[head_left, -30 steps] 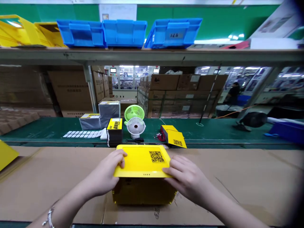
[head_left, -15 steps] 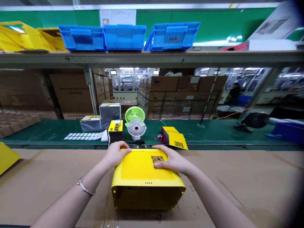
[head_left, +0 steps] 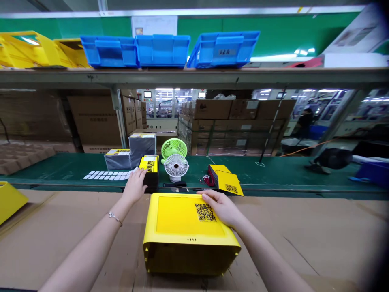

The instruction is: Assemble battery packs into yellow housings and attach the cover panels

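Observation:
A yellow plastic housing [head_left: 179, 217] with a printed QR code lies on the cardboard in front of me, its dark open side towards me. My right hand [head_left: 223, 209] grips its far right edge, fingers over the back and thumb along the top. My left hand [head_left: 135, 184] is off the housing, fingers stretched out at the near left side of a stack of yellow-and-black printed labels [head_left: 150, 164]. Whether the fingertips touch the stack I cannot tell. To the left of that stack lies a sheet of small white stickers [head_left: 106, 175].
Behind the housing stand a white fan [head_left: 176, 165] and a green fan [head_left: 174, 147]. Folded yellow QR-code sheets [head_left: 229, 182] lie to the right. Wrapped grey stacks [head_left: 142, 150] stand at the left. Blue bins [head_left: 162, 50] line the overhead shelf. Another yellow housing [head_left: 10, 202] sits far left.
My left hand has let go of the housing's far left corner and moved forward and left to the label stack. The right hand stays on the housing, its thumb shifted off the QR code.

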A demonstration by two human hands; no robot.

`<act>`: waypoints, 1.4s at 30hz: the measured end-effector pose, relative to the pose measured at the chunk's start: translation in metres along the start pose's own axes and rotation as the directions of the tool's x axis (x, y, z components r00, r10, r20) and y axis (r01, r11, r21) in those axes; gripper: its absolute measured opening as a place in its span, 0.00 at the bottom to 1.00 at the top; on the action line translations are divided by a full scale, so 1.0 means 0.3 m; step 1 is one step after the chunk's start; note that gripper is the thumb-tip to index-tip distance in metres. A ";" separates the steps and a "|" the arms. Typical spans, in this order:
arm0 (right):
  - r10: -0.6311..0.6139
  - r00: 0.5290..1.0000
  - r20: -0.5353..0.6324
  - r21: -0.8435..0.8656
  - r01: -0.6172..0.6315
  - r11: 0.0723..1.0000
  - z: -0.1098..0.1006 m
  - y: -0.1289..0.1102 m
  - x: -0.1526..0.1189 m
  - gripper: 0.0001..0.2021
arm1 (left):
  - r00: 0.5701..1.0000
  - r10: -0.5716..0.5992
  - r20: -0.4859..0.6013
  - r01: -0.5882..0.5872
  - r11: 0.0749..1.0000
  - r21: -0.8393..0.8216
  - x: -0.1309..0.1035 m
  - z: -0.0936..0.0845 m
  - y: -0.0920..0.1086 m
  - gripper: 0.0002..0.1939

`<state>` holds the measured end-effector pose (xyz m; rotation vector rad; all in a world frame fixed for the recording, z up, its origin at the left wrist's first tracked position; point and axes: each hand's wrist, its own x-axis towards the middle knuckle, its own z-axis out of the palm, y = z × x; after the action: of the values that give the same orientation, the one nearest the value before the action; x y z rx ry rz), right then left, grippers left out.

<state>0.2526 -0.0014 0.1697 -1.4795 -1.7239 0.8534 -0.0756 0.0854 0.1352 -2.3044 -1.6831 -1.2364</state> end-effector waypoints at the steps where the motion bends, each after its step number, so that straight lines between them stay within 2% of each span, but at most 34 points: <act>1: -0.003 1.000 0.002 -0.012 0.003 1.000 -0.002 0.001 -0.005 0.20 | 0.999 0.005 -0.033 -0.005 1.000 -0.008 -0.010 -0.013 0.004 0.20; 4: 0.015 1.000 0.024 -0.021 -0.014 1.000 -0.010 0.000 -0.021 0.25 | 0.987 -0.017 -0.161 0.009 0.999 -0.050 -0.023 -0.069 0.036 0.10; 7: 0.015 1.000 0.021 0.004 -0.015 1.000 -0.013 -0.012 -0.031 0.21 | 0.938 -0.090 -0.334 0.059 0.993 -0.102 -0.018 -0.135 0.106 0.09; 9: 0.002 1.000 0.010 0.015 -0.002 1.000 -0.010 -0.021 -0.032 0.18 | 0.877 -0.192 -0.441 0.077 0.961 -0.266 -0.013 -0.179 0.173 0.11; 10: -0.001 1.000 0.006 0.016 0.001 1.000 -0.008 -0.024 -0.031 0.17 | 0.842 -0.279 -0.461 0.058 0.898 -0.436 -0.013 -0.201 0.211 0.13; 11: -0.002 1.000 0.003 0.014 0.002 1.000 -0.005 -0.025 -0.030 0.17 | 0.831 -0.360 -0.425 0.023 0.785 -0.619 -0.015 -0.223 0.249 0.15; 12: -0.002 1.000 -0.007 0.009 0.002 1.000 -0.003 -0.025 -0.029 0.16 | 0.839 -0.419 -0.347 0.002 0.641 -0.768 -0.020 -0.245 0.287 0.16; 14: -0.009 0.998 -0.068 -0.012 0.009 1.000 0.000 -0.025 -0.030 0.17 | 0.876 -0.459 -0.150 0.044 0.385 -0.922 -0.044 -0.286 0.358 0.18; 15: -0.030 0.992 -0.122 -0.028 0.026 0.999 0.000 -0.028 -0.034 0.17 | 0.890 -0.451 -0.062 0.089 0.306 -0.948 -0.062 -0.304 0.390 0.19; 17: -0.103 0.964 -0.246 -0.048 0.094 0.994 -0.001 -0.045 -0.051 0.17 | 0.910 -0.407 0.080 0.191 0.239 -0.952 -0.109 -0.329 0.449 0.20; 19: -0.191 0.932 -0.308 -0.036 0.189 0.981 -0.003 -0.085 -0.086 0.17 | 0.921 -0.325 0.215 0.302 0.247 -0.921 -0.164 -0.339 0.504 0.23; 20: -0.231 0.926 -0.299 -0.021 0.236 0.972 -0.003 -0.114 -0.110 0.16 | 0.917 -0.274 0.289 0.361 0.266 -0.894 -0.193 -0.339 0.531 0.24; 23: -0.341 0.931 -0.131 0.004 0.345 0.939 0.007 -0.218 -0.194 0.13 | 0.876 -0.136 0.462 0.476 0.396 -0.785 -0.270 -0.326 0.602 0.27; 26: -0.391 0.919 0.043 0.011 0.391 0.920 0.035 -0.302 -0.269 0.09 | 0.883 -0.104 0.458 0.436 0.547 -0.715 -0.319 -0.305 0.644 0.24; 28: -0.393 0.917 0.062 0.034 0.392 0.919 0.055 -0.332 -0.300 0.06 | 0.885 -0.119 0.449 0.433 0.560 -0.706 -0.337 -0.292 0.654 0.23; 29: -0.396 0.917 0.053 0.054 0.393 0.918 0.062 -0.340 -0.310 0.05 | 0.877 -0.132 0.462 0.456 0.530 -0.715 -0.342 -0.286 0.655 0.22; 30: -0.400 0.916 0.034 0.081 0.397 0.914 0.067 -0.346 -0.317 0.04 | 0.863 -0.139 0.486 0.489 0.470 -0.735 -0.347 -0.281 0.655 0.23; 32: -0.422 0.906 -0.026 0.141 0.421 0.896 0.070 -0.351 -0.327 0.03 | 0.828 -0.098 0.552 0.558 0.246 -0.792 -0.357 -0.272 0.656 0.23; 34: -0.456 0.879 -0.140 0.162 0.474 0.865 0.068 -0.355 -0.335 0.02 | 0.787 0.040 0.616 0.617 -0.062 -0.784 -0.373 -0.263 0.665 0.23; 36: -0.491 0.819 -0.298 0.107 0.539 0.835 0.069 -0.358 -0.342 0.01 | 0.712 0.217 0.667 0.698 -0.316 -0.642 -0.395 -0.252 0.679 0.24; 37: -0.513 0.776 -0.366 0.056 0.569 0.821 0.073 -0.357 -0.345 0.02 | 0.665 0.290 0.688 0.738 -0.392 -0.549 -0.407 -0.247 0.687 0.26; 39: -0.580 0.681 -0.447 -0.072 0.619 0.782 0.084 -0.354 -0.348 0.06 | 0.580 0.375 0.723 0.792 -0.469 -0.392 -0.429 -0.237 0.699 0.31; 41: -0.668 0.590 -0.453 -0.206 0.659 0.723 0.098 -0.348 -0.348 0.10 | 0.529 0.407 0.745 0.810 -0.505 -0.300 -0.443 -0.232 0.704 0.34; 42: -0.701 0.559 -0.443 -0.258 0.669 0.697 0.103 -0.344 -0.346 0.11 | 0.515 0.410 0.753 0.812 -0.515 -0.275 -0.447 -0.231 0.704 0.34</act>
<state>0.1825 -0.1191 0.2303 -0.7974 -1.6875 -0.0366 0.0437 -0.1393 0.1873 -3.2828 -1.3122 -4.2205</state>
